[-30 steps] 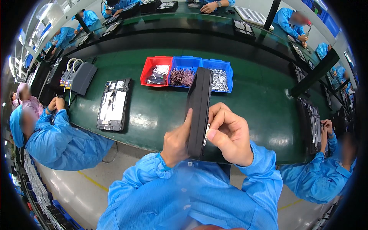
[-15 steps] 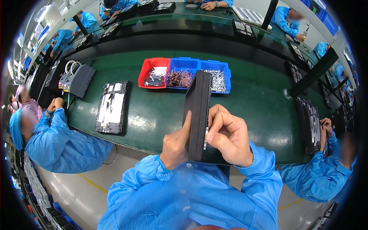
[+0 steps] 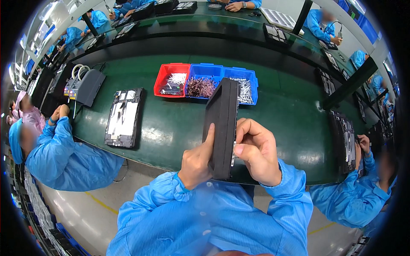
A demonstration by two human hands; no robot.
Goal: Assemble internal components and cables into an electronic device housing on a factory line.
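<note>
Above the bench's front edge, my left hand (image 3: 197, 164) grips a thick black rectangular case (image 3: 220, 128) that stands on edge, tilted. My left thumb lies flat on its broad left face; the other fingers are hidden behind it. My right hand (image 3: 259, 149) is on the case's narrow right side, thumb and forefinger pinched together against the edge. Just below that pinch a small whitish strip (image 3: 232, 159) shows on the edge. Whatever sits between those fingertips is too small to make out. The case's far face is turned away from view.
Behind the case stand a red bin (image 3: 172, 91) of white and dark small parts, a blue bin (image 3: 200, 68) of brownish parts and another blue bin (image 3: 253, 87) of silvery parts. An opened tablet-like unit (image 3: 124, 117) lies left, near a grey box (image 3: 91, 87). Co-workers sit at both sides.
The case has turned slightly, so less of its narrow right side shows. My right fingertips stay at that edge, shifted slightly right. My left hand keeps its hold.
</note>
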